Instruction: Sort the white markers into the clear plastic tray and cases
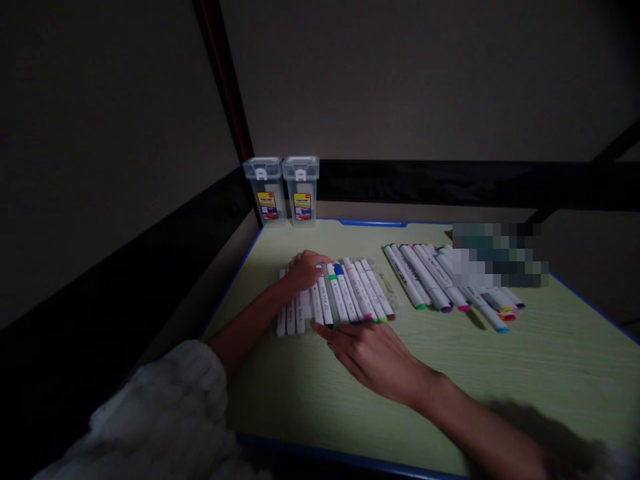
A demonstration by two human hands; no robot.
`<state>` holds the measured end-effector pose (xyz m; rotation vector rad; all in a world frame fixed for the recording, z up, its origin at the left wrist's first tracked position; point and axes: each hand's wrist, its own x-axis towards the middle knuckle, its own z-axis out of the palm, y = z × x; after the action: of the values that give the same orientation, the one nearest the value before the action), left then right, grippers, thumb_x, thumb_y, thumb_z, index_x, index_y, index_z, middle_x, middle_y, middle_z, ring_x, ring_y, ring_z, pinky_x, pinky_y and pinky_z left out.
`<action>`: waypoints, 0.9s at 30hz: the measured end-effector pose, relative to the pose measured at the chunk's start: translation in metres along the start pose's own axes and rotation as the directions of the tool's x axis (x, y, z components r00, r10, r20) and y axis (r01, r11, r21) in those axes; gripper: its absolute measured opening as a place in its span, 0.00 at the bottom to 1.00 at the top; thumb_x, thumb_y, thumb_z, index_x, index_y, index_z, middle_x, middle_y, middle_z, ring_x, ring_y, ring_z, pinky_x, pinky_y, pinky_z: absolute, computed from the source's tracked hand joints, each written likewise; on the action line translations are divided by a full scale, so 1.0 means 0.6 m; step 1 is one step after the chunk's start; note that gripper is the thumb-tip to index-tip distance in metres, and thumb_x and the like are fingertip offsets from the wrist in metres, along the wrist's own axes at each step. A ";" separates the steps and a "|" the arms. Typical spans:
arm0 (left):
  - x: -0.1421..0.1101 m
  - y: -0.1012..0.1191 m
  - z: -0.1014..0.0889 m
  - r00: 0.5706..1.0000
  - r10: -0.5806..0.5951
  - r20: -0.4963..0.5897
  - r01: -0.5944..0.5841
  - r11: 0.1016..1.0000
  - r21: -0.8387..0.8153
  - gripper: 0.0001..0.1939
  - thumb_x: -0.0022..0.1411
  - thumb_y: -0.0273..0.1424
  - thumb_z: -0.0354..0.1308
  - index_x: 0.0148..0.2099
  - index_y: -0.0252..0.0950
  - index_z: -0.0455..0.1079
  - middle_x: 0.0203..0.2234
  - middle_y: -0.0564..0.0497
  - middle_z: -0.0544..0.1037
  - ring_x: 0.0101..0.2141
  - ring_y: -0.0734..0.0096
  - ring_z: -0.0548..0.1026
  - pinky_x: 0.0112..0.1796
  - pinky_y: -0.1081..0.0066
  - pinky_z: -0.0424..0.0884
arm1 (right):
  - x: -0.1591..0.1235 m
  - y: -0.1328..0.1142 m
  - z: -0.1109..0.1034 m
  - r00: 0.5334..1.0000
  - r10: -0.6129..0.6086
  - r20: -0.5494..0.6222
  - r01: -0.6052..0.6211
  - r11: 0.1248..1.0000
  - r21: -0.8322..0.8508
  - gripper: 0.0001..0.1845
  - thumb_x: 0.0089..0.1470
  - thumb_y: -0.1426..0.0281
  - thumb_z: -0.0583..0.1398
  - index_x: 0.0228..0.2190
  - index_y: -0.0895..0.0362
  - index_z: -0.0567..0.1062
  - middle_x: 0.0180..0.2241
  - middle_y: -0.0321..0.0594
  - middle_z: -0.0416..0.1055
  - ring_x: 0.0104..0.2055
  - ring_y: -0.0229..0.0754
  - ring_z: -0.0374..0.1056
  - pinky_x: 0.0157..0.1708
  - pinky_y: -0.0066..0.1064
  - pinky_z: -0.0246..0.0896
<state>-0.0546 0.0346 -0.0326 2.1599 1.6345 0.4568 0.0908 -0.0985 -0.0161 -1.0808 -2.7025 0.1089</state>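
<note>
White markers (pixel 350 293) with coloured ends lie side by side in a row on a clear plastic tray (pixel 393 293). My left hand (pixel 306 268) rests over the far ends of the markers left of the row's middle, fingers reaching to the right and partly hidden. My right hand (pixel 373 350) is at the near side of the row. Its index finger is stretched out and touches the near end of a marker (pixel 317 305) below my left hand; the other fingers are loosely bent. Three pale-capped markers (pixel 290 313) lie at the row's left end.
A loose pile of markers (pixel 425 277) lies on the right of the light green table (pixel 400 413), beside a pixelated, blurred-out object (pixel 505 257). Two clear lidded boxes (pixel 265 193) with yellow labels stand at the back left corner. Dark walls close in behind and left.
</note>
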 end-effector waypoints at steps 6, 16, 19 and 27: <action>0.001 -0.001 -0.002 1.000 -0.005 0.017 0.005 1.000 -0.014 0.20 0.51 0.27 0.46 0.46 0.40 0.70 0.44 0.50 0.68 0.49 0.64 0.63 0.52 0.63 0.55 | -0.001 0.002 0.005 1.000 -0.012 -0.027 0.013 1.000 0.016 0.22 0.53 0.78 0.48 0.50 0.59 0.64 0.31 0.41 0.73 0.28 0.38 0.64 0.24 0.33 0.46; -0.026 0.001 0.003 0.975 0.212 -0.063 -0.198 0.964 0.176 0.19 0.58 0.28 0.43 0.49 0.39 0.65 0.42 0.47 0.63 0.46 0.62 0.60 0.48 0.59 0.56 | 0.002 0.001 0.002 1.000 0.006 -0.006 -0.006 1.000 0.000 0.21 0.53 0.77 0.49 0.50 0.60 0.65 0.31 0.40 0.73 0.28 0.39 0.65 0.24 0.33 0.45; -0.034 0.002 0.005 0.947 0.308 -0.093 -0.285 0.938 0.200 0.18 0.59 0.28 0.41 0.49 0.38 0.65 0.41 0.46 0.61 0.45 0.62 0.58 0.48 0.59 0.56 | 0.002 0.000 0.000 1.000 0.012 -0.008 -0.013 1.000 -0.004 0.22 0.53 0.77 0.49 0.50 0.60 0.65 0.31 0.40 0.73 0.27 0.39 0.65 0.23 0.34 0.43; -0.037 0.001 0.006 0.912 0.388 -0.132 -0.358 0.912 0.201 0.17 0.58 0.25 0.40 0.46 0.34 0.66 0.39 0.45 0.59 0.45 0.62 0.58 0.48 0.60 0.57 | 0.002 0.000 -0.001 1.000 0.007 0.008 -0.007 1.000 0.002 0.21 0.54 0.77 0.49 0.50 0.60 0.64 0.31 0.40 0.73 0.28 0.39 0.65 0.24 0.33 0.44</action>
<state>-0.0582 0.0127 -0.0360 2.6472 1.3798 0.6458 0.0901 -0.0979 -0.0152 -1.0912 -2.7050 0.1173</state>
